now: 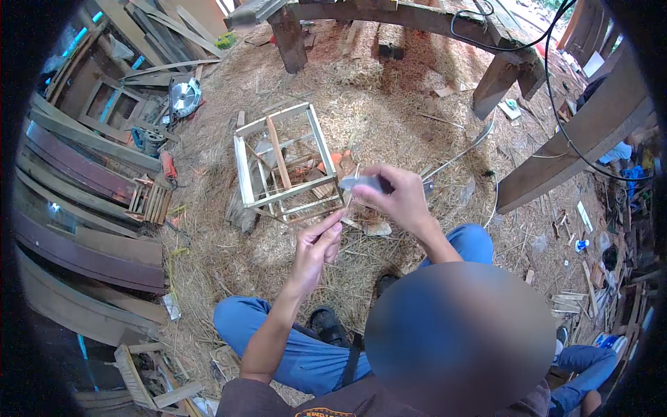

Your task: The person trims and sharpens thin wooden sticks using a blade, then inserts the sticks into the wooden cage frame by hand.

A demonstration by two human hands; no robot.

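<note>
My left hand (pixel 319 248) is closed in a pinch on the lower end of a thin wooden stick (pixel 348 201) just in front of the wooden frame. My right hand (pixel 397 197) is wrapped round a small grey object (pixel 372 183), which lies close to the stick's upper part; its exact kind is not clear. The open box-shaped wooden frame (pixel 246 170) stands on the ground beyond my hands, with a browner slat (pixel 278 153) running across its top. Its near right corner is right beside my hands.
A circular saw (pixel 185 96) and a red power tool (pixel 168 167) lie at the left near stacked boards (pixel 83 170). A heavy timber bench (pixel 389 15) stands at the back. A black cable (pixel 556 104) hangs at the right. Another person's leg (pixel 582 368) shows at lower right.
</note>
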